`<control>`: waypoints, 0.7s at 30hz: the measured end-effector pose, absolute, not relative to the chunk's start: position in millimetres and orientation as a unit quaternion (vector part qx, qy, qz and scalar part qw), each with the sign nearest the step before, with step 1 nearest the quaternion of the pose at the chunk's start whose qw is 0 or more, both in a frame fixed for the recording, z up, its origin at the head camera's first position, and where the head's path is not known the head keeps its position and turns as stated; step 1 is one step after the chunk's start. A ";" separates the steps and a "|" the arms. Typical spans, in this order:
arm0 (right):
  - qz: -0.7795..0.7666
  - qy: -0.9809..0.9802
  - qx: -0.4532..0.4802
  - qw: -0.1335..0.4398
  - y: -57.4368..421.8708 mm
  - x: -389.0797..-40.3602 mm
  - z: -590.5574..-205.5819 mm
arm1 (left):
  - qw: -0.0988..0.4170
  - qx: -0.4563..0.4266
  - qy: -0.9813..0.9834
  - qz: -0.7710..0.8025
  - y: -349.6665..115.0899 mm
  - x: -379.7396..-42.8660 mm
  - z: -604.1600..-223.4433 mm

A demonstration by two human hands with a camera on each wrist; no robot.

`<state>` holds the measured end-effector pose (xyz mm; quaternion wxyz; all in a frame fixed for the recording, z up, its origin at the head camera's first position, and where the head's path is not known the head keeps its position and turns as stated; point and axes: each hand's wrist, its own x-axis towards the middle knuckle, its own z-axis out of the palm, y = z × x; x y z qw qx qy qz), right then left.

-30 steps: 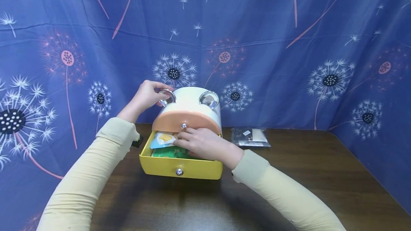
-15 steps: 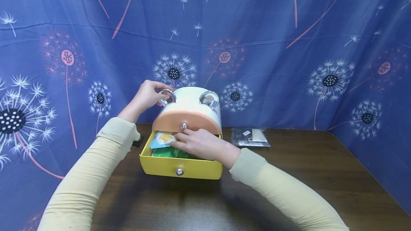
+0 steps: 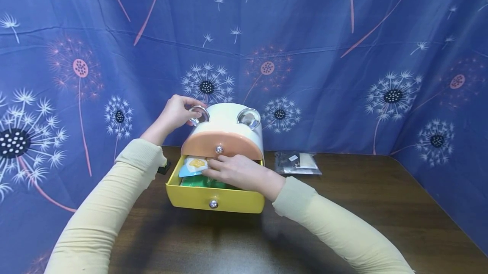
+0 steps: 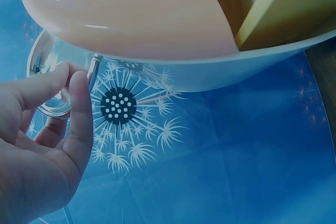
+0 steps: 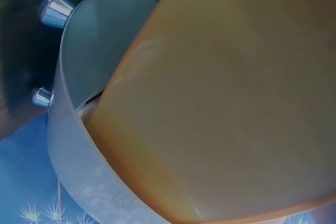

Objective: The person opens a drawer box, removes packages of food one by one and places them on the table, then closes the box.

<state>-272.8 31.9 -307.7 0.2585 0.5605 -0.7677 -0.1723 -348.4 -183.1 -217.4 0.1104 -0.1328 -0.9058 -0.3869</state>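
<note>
A white rounded box (image 3: 226,115) has an orange drawer front (image 3: 221,143) above a pulled-out yellow drawer (image 3: 215,197). Blue-and-white (image 3: 195,165) and green packets (image 3: 196,180) lie inside the drawer. My left hand (image 3: 176,113) holds the left silver ring (image 3: 204,115) on the box top, thumb and fingers about it in the left wrist view. My right hand (image 3: 242,172) reaches into the drawer over the packets, and its fingertips are partly hidden. The right wrist view shows the drawer's side panel (image 5: 226,93) but no hand.
On the brown table (image 3: 350,214), a clear plastic packet (image 3: 298,163) with dark and white contents lies right of the box. A second silver ring (image 3: 248,118) sits on the box top. Behind hangs a blue dandelion-print curtain (image 3: 316,66).
My right hand has shifted slightly left over the packets and then stayed nearly still. My left hand, the box and the drawer have not visibly moved.
</note>
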 end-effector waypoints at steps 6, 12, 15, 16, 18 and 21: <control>-0.171 -0.766 0.560 0.265 33.1 -272.0 -308.3 | 0.106 -0.129 -0.906 -0.388 -182.5 -348.5 -217.9; -0.176 -0.768 0.552 0.274 35.7 -271.0 -305.5 | 0.108 -0.133 -0.906 -0.387 -182.2 -347.8 -216.6; -0.180 -0.768 0.549 0.277 36.1 -270.8 -303.6 | 0.106 -0.132 -0.907 -0.386 -182.6 -347.9 -216.2; -0.178 -0.769 0.548 0.276 36.3 -270.6 -303.0 | 0.106 -0.132 -0.907 -0.385 -182.6 -348.0 -216.2; -0.175 -0.771 0.548 0.272 36.7 -269.8 -301.3 | 0.106 -0.132 -0.908 -0.384 -182.6 -347.8 -216.0; -0.168 -0.774 0.548 0.267 37.1 -268.3 -298.6 | 0.106 -0.132 -0.908 -0.383 -182.9 -347.9 -216.1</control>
